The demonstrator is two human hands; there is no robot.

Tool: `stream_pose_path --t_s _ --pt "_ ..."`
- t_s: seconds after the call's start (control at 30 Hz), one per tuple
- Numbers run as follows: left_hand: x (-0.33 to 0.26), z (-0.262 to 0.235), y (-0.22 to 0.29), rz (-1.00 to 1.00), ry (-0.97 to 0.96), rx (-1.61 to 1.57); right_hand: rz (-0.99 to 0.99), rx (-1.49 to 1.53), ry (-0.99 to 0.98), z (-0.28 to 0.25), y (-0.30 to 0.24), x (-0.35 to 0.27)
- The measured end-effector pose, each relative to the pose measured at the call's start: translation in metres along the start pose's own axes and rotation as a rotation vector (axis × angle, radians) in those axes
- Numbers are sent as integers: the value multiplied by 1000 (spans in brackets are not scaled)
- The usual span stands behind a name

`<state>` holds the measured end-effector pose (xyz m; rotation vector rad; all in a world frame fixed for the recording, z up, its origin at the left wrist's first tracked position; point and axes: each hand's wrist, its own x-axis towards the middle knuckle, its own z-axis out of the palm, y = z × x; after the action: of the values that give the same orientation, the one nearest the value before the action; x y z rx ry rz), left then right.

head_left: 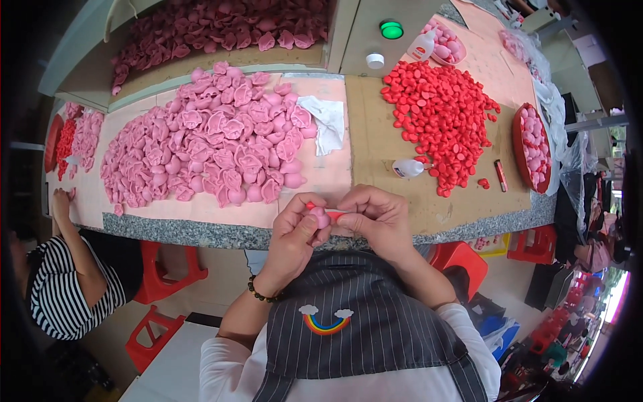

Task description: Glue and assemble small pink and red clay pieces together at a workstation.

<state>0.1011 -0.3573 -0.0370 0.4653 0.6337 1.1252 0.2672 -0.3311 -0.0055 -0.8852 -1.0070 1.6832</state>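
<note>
Above the table's front edge, my two hands are close together. The fingers of my left hand [293,231] are closed around a small rounded pink plastic part [320,218]. A bit of red shows at the far side of that part, by the left fingertips. Between finger and thumb of my right hand [378,218] is a small red piece [335,216], whose end meets the pink part; the fingers hide its full shape. Beyond my hands lies a big heap of pink hollow parts [214,141]. To the right is a heap of small red plugs [439,120].
A white cloth [325,124] lies beside the pink heap. A small clear bottle [407,168] and a red stick-like object [501,175] are near the red plugs. At right stands a red bowl [518,147] of pink pieces. A person in stripes [74,288] sits at left.
</note>
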Motion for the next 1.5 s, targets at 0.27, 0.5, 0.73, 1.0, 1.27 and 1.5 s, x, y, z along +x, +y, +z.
stream_pose_path --t_s 0.27,0.5,0.73,1.0,1.27,1.5 --pt "7 4 -4 -51 74 68 3 -12 29 9 4 -1" --pt "8 7 -4 -55 116 -33 -244 -437 61 10 5 1" --pt "9 1 -2 -60 56 -35 -317 -531 122 16 7 11" --pt "8 -2 -3 -63 54 -87 -234 -433 137 21 6 3" --pt "8 1 -3 -4 18 -51 -260 -230 237 20 12 10" --pt "9 3 -9 38 63 -84 -153 -157 155 20 21 0"
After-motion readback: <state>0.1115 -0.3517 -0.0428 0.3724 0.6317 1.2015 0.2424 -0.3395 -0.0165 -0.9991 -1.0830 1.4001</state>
